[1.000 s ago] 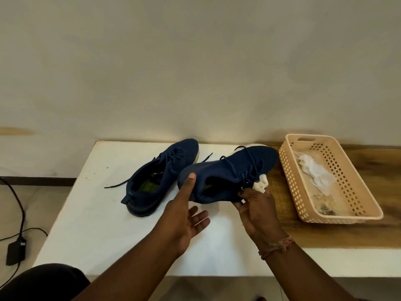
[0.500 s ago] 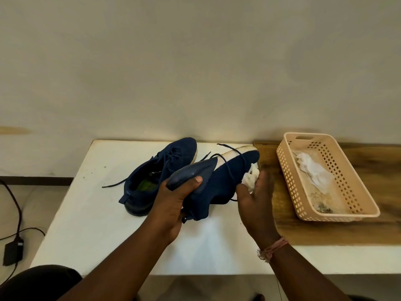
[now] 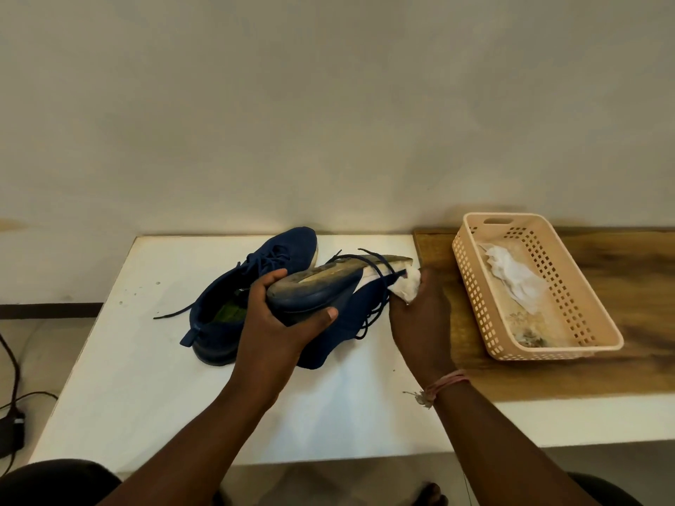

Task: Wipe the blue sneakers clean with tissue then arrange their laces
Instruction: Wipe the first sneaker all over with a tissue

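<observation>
Left hand [image 3: 281, 323] wrapped round the heel end of the lifted sneaker [image 3: 328, 297], thumb on the near side, fingers [image 3: 268, 281] curled over the far edge of the sole. Right hand [image 3: 420, 315] closed on a crumpled white tissue [image 3: 407, 286], pressed against the lifted sneaker near its toe end, just beside the dangling laces [image 3: 376, 290]. Hands apart, one at each end of the same shoe.

Lifted sneaker turned on its side, worn pale sole [image 3: 365, 268] facing up and dirty along its length, blue upper hanging toward the table [image 3: 128, 378]. Laces loose, looping down over the upper and out past the sole.

Second sneaker [image 3: 252, 286] standing upright on the table, just behind and left of the lifted sneaker, partly hidden by the left hand, toe pointing toward the wall [image 3: 328, 104], green insole showing in its opening. One lace end [image 3: 173, 312] trailing out across the white surface, left of the lifted sneaker.

Right of the lifted sneaker, on a wood-grain part of the top [image 3: 621, 359]: peach perforated basket [image 3: 471, 286] with more white tissue [image 3: 515, 275] lying inside. Pink thread band [image 3: 443, 383] round the right wrist. Far left of the lifted sneaker, down on the floor: black cable and adapter [image 3: 12, 425].
</observation>
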